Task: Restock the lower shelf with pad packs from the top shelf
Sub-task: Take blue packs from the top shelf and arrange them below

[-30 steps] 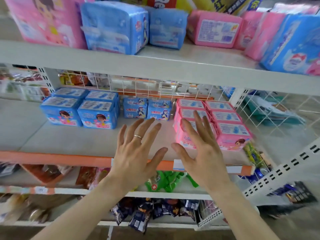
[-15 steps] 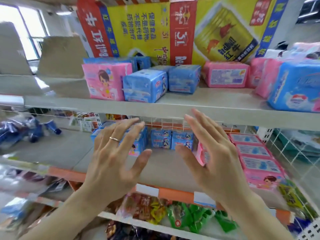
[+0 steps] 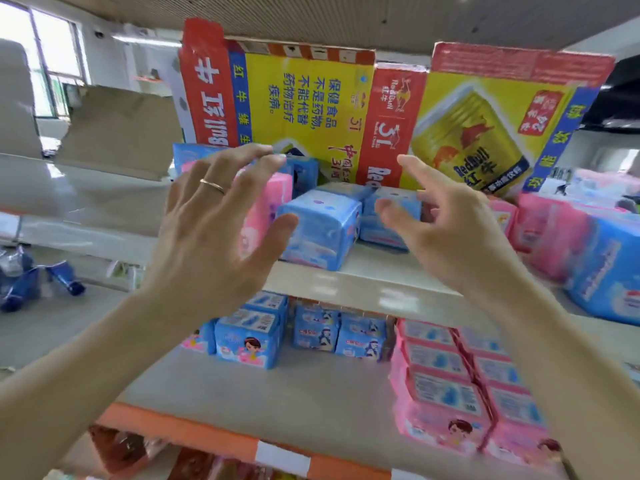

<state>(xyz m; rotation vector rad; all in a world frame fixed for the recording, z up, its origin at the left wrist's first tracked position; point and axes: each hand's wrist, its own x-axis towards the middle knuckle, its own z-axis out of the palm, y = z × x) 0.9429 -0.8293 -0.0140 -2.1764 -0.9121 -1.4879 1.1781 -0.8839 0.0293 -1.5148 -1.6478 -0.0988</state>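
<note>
Blue pad pack [image 3: 320, 233]: sitting at the front of the top shelf [image 3: 363, 289], between the two hands, not yet lifted.
Neighbouring packs: a second blue pack [image 3: 391, 220] is lying just behind it; a pink pack [image 3: 268, 209] is standing just beside it, partly hidden by fingers.
Left hand [image 3: 207, 233]: reaching in with fingers spread, holding nothing; its thumb is crossing the pack's near face, and I cannot tell whether it is touching.
Right hand [image 3: 450, 233]: coming in from the other side, fingers loosely curved, released.
Change: a second ago both hands were hovering spread at the lower shelf [image 3: 277, 393]; now they are rising to the top shelf, the view tilting up with them.
Meaning: the fetch of another pack appears to be starting; closing both hands around it is likely next.
Lower shelf stock: small blue packs [image 3: 339, 336] are lining the back, a pink stack [image 3: 450, 393] is filling the right.
Backdrop: a printed carton [image 3: 346, 105] is standing behind the top-shelf packs.
</note>
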